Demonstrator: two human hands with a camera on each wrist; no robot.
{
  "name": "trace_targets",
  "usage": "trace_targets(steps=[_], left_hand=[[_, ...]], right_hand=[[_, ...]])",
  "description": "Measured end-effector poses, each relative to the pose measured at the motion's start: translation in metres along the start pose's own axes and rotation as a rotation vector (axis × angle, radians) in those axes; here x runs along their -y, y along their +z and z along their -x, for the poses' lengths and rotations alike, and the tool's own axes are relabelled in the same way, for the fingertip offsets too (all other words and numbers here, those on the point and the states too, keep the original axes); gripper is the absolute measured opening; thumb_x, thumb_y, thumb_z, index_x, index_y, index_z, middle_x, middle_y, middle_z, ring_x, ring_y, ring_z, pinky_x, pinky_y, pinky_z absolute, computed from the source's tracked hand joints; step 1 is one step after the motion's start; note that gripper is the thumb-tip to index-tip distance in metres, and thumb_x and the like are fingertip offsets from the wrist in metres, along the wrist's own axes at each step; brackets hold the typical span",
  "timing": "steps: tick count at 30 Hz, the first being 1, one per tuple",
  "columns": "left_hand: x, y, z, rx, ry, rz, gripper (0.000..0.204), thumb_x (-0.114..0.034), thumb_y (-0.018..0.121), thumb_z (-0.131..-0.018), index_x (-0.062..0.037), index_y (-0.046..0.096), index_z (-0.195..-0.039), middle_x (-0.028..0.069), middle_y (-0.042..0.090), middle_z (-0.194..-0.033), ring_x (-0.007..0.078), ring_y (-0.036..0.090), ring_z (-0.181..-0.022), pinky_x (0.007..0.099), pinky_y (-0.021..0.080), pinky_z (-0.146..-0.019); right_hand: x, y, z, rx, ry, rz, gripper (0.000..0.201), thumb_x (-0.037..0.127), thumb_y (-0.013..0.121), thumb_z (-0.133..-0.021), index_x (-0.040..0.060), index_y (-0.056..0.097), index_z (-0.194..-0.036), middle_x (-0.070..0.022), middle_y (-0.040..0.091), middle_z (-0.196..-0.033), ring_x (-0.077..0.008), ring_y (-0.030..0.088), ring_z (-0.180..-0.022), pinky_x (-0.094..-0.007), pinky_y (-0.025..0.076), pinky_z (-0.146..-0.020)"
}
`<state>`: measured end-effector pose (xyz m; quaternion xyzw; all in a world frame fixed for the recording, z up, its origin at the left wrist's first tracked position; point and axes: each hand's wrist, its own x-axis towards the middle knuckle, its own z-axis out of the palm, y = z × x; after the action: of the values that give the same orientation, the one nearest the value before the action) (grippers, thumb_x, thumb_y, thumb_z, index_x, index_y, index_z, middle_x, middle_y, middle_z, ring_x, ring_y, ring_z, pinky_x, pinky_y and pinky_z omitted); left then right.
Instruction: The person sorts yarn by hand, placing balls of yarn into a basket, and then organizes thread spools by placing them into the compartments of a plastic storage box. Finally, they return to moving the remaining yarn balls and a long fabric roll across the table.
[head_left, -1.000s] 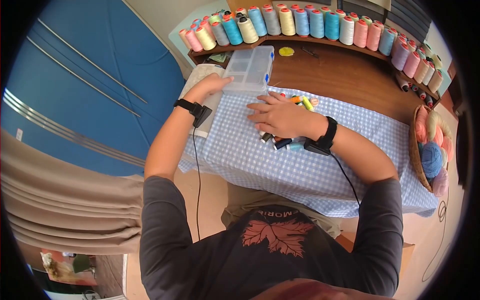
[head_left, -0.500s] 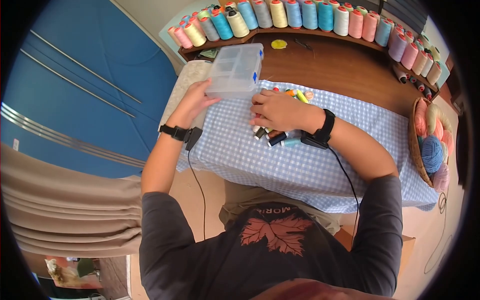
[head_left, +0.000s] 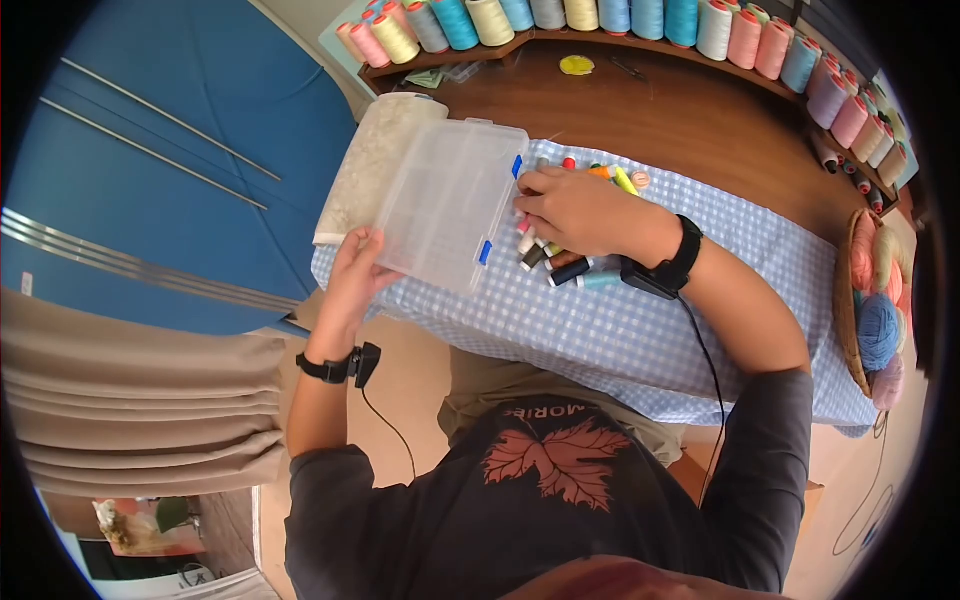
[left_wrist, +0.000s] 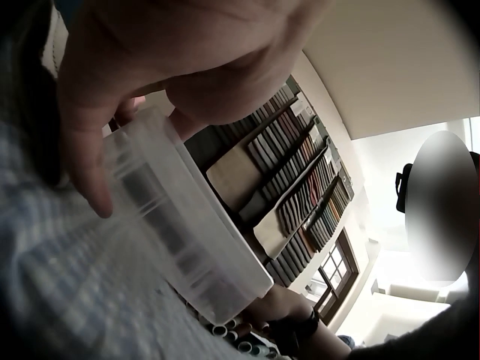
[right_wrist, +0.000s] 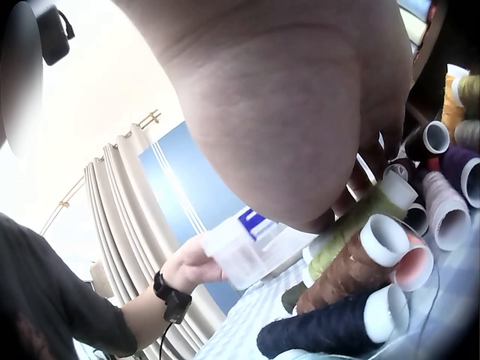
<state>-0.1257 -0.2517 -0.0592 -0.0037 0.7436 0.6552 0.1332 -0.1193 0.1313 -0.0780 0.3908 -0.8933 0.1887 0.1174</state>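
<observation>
My left hand (head_left: 355,268) grips the near left corner of a clear plastic compartment box (head_left: 440,205), thumb on one face and fingers at the other. The box has blue latches on its right side and sits tilted at the cloth's left end. My right hand (head_left: 595,215) lies over a cluster of small thread spools, its fingertips bent down among them beside the box. In the right wrist view, a navy spool (right_wrist: 322,330), a brown spool (right_wrist: 341,277) and a green one (right_wrist: 349,234) lie under the palm; the fingertips are partly hidden.
A blue checked cloth (head_left: 690,290) covers the near table. A cream fabric roll (head_left: 380,140) lies left of the box. Large thread cones (head_left: 490,22) line the curved shelf behind. A basket (head_left: 850,330) of yarn balls stands at the right, and a yellow disc (head_left: 577,65) lies on the wood.
My left hand has drawn the box toward me and leftward, off its spot by the shelf, shifting its hold to the near corner. My right hand's spread fingers have bent down over the spools.
</observation>
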Motion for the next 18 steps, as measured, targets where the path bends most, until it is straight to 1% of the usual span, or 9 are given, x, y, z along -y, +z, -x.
trace_targets(steps=[2, 6, 9, 11, 12, 14, 15, 17, 18], left_hand=[[0.01, 0.0, 0.012, -0.05, -0.028, 0.035, 0.036, -0.036, 0.06, -0.116, -0.0058, 0.055, -0.136, 0.013, 0.071, -0.132, 0.0248, 0.074, -0.118, 0.0425, 0.062, -0.102], [0.025, -0.001, 0.022, -0.077, 0.0, 0.037, 0.037, -0.034, 0.062, -0.115, -0.0043, 0.054, -0.137, 0.0133, 0.073, -0.125, 0.0237, 0.075, -0.113, 0.0393, 0.062, -0.098], [0.035, -0.005, 0.017, -0.099, 0.047, 0.055, 0.034, -0.029, 0.065, -0.114, -0.0036, 0.057, -0.134, 0.0117, 0.074, -0.121, 0.0204, 0.074, -0.105, 0.0361, 0.061, -0.092], [0.049, -0.015, 0.003, -0.12, 0.201, -0.124, 0.029, -0.026, 0.068, -0.112, -0.0018, 0.063, -0.128, 0.0077, 0.075, -0.119, 0.0158, 0.071, -0.095, 0.031, 0.058, -0.085], [0.051, -0.017, 0.001, -0.139, 0.2, -0.124, 0.029, -0.026, 0.068, -0.112, -0.0018, 0.063, -0.128, 0.0077, 0.075, -0.119, 0.0158, 0.071, -0.095, 0.031, 0.058, -0.085], [0.048, -0.005, 0.002, -0.237, 0.311, -0.316, 0.031, -0.025, 0.076, -0.107, -0.0015, 0.069, -0.125, 0.0093, 0.073, -0.122, 0.0215, 0.069, -0.097, 0.0346, 0.055, -0.087], [0.045, 0.004, 0.008, -0.248, 0.303, -0.317, 0.031, -0.025, 0.076, -0.107, -0.0015, 0.069, -0.125, 0.0093, 0.073, -0.122, 0.0215, 0.069, -0.097, 0.0346, 0.055, -0.087], [0.029, 0.033, 0.023, -0.669, 0.704, -0.897, 0.036, -0.026, 0.084, -0.098, -0.003, 0.073, -0.124, 0.0129, 0.07, -0.125, 0.0315, 0.066, -0.108, 0.0419, 0.054, -0.095], [0.023, 0.042, 0.031, -0.668, 0.699, -0.896, 0.036, -0.026, 0.084, -0.098, -0.003, 0.073, -0.124, 0.0129, 0.07, -0.125, 0.0315, 0.066, -0.108, 0.0419, 0.054, -0.095]], right_hand=[[-0.002, 0.002, 0.0, -0.014, -0.007, -0.017, 0.027, 0.022, 0.066, -0.101, -0.0011, 0.075, -0.113, -0.014, 0.066, -0.124, -0.0335, 0.064, -0.116, -0.0455, 0.055, -0.1], [0.002, -0.001, -0.002, -0.024, 0.042, -0.06, 0.026, 0.02, 0.066, -0.101, -0.0004, 0.075, -0.114, -0.0142, 0.067, -0.124, -0.0329, 0.064, -0.116, -0.0461, 0.054, -0.1], [0.006, -0.004, -0.003, -0.032, 0.036, -0.05, 0.024, 0.021, 0.066, -0.101, 0.0006, 0.075, -0.112, -0.014, 0.067, -0.124, -0.0329, 0.064, -0.117, -0.0469, 0.054, -0.1], [0.005, -0.002, -0.004, -0.064, 0.012, -0.016, 0.024, 0.021, 0.065, -0.102, 0.001, 0.075, -0.11, -0.0133, 0.068, -0.122, -0.0332, 0.064, -0.116, -0.0467, 0.053, -0.1], [0.004, 0.001, -0.005, -0.099, 0.005, 0.014, 0.023, 0.022, 0.065, -0.102, 0.0015, 0.075, -0.107, -0.0127, 0.068, -0.121, -0.0334, 0.064, -0.115, -0.0465, 0.053, -0.1], [0.004, -0.006, -0.009, -0.099, -0.016, 0.026, 0.023, 0.023, 0.065, -0.102, 0.002, 0.074, -0.107, -0.0131, 0.068, -0.118, -0.0348, 0.064, -0.115, -0.0459, 0.052, -0.1], [0.003, -0.011, -0.011, -0.05, 0.036, 0.012, 0.023, 0.023, 0.065, -0.102, 0.0023, 0.074, -0.107, -0.014, 0.068, -0.117, -0.0356, 0.064, -0.115, -0.0452, 0.051, -0.1], [-0.001, -0.022, -0.013, 0.019, 0.107, -0.038, 0.024, 0.023, 0.065, -0.103, 0.0016, 0.07, -0.113, -0.0175, 0.067, -0.116, -0.0389, 0.062, -0.117, -0.0459, 0.051, -0.102], [-0.002, -0.021, -0.012, 0.023, 0.108, -0.04, 0.024, 0.023, 0.065, -0.103, 0.0016, 0.07, -0.113, -0.0175, 0.067, -0.116, -0.0389, 0.062, -0.117, -0.0459, 0.051, -0.102]])
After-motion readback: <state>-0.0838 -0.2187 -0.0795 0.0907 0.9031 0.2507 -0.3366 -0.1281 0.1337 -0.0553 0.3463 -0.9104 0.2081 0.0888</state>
